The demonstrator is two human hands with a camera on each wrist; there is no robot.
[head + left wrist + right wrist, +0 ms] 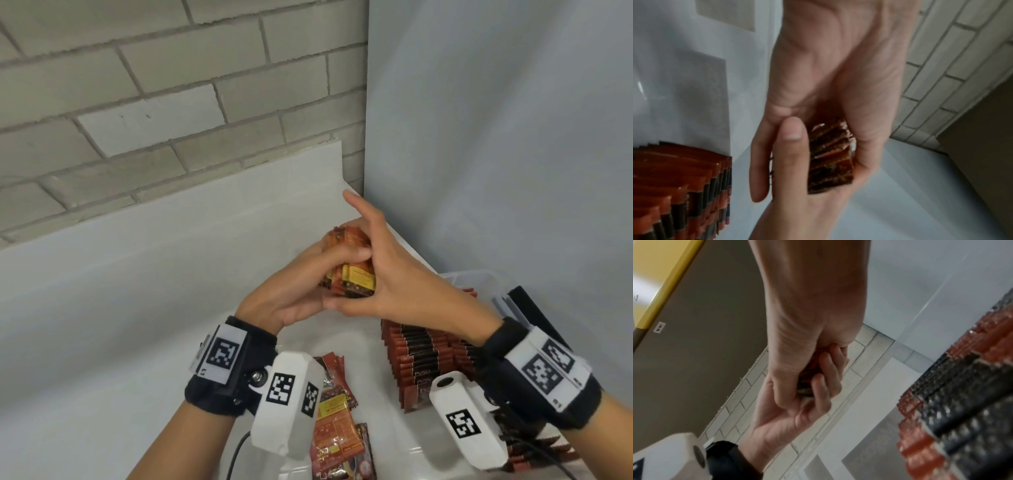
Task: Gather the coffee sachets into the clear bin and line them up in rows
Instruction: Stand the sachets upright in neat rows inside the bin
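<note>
The bundle [349, 265] of sachets sits between the left hand [284, 301] and the right hand [394, 274], above the table [137, 308]. The bin [479, 277] stands to the right, under the right forearm, with rows [421, 356] of sachets standing inside it. Loose sachets [337, 428] lie on the table left of the bin, nearer the person. A wall [137, 85] stands behind the table.

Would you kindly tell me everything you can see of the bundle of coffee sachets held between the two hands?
The bundle of red, orange and yellow foil coffee sachets is a stack of flat packets pressed face to face, edges slightly fanned. It is held in the air above the white surface, left of the clear bin. The left hand cups it from below; the right hand grips it from the side, index finger raised.
</note>
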